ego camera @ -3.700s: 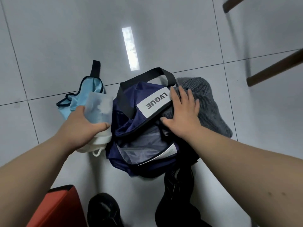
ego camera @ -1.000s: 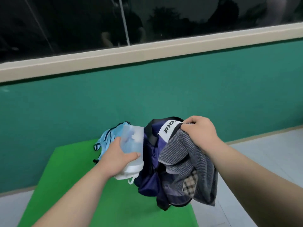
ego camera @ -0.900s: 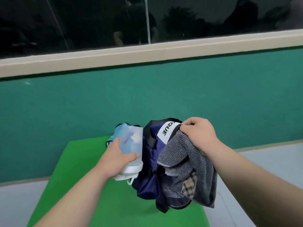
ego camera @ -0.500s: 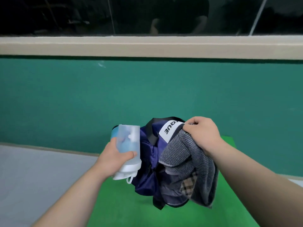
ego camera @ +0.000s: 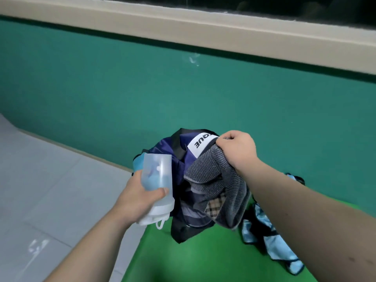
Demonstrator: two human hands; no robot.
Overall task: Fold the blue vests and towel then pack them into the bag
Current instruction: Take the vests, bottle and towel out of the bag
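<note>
A navy bag [ego camera: 179, 151] with a white label hangs in the air, and a grey ribbed towel [ego camera: 211, 176] drapes over its right side. My right hand [ego camera: 236, 149] grips the top of the bag and the towel together. My left hand [ego camera: 140, 196] grips a translucent bottle [ego camera: 157, 180] with a white cap pointing down, just left of the bag. A bit of light blue cloth [ego camera: 138, 162] shows behind the bottle. One light blue vest with black trim [ego camera: 272, 241] lies crumpled on the green mat [ego camera: 203, 261], partly hidden by my right forearm.
The green mat covers the floor at the lower middle and right, against a teal wall [ego camera: 142, 88] with a beige ledge [ego camera: 183, 23] and a dark window above. Grey floor tiles [ego camera: 50, 190] lie to the left.
I have lifted the bag, towel and bottle from the tiled floor and carried them to the green mat. My view swung right, and a blue vest on the mat came into sight.
</note>
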